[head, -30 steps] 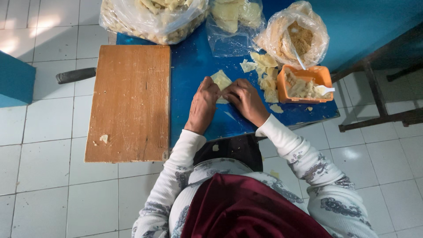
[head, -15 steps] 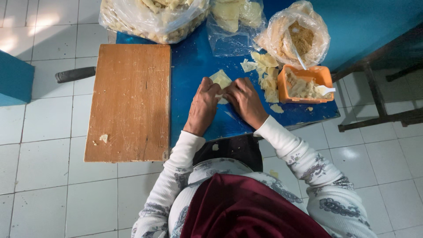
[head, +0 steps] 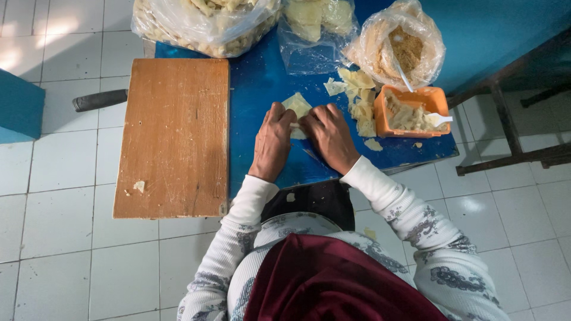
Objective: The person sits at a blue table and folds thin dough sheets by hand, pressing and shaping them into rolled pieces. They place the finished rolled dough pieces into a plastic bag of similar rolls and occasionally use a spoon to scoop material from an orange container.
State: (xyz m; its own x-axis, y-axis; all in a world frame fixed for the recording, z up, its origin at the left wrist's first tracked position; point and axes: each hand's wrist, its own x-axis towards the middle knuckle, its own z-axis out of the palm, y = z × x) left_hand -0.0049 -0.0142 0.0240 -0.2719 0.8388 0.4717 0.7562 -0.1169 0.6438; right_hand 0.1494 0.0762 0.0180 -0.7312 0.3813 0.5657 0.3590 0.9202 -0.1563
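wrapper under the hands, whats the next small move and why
Probably finish the fold: press the near edge of the pale wrapper shut with the fingertips. Both the left hand and the right hand already rest on it on the blue table, covering its near part, with only its far corner showing. The loose wrapper pile and orange tub sit untouched beside them.

Both hands lie palm-down on the blue table, fingertips meeting. The left hand and right hand angle inward, patterned white sleeves covering both forearms to the wrists.
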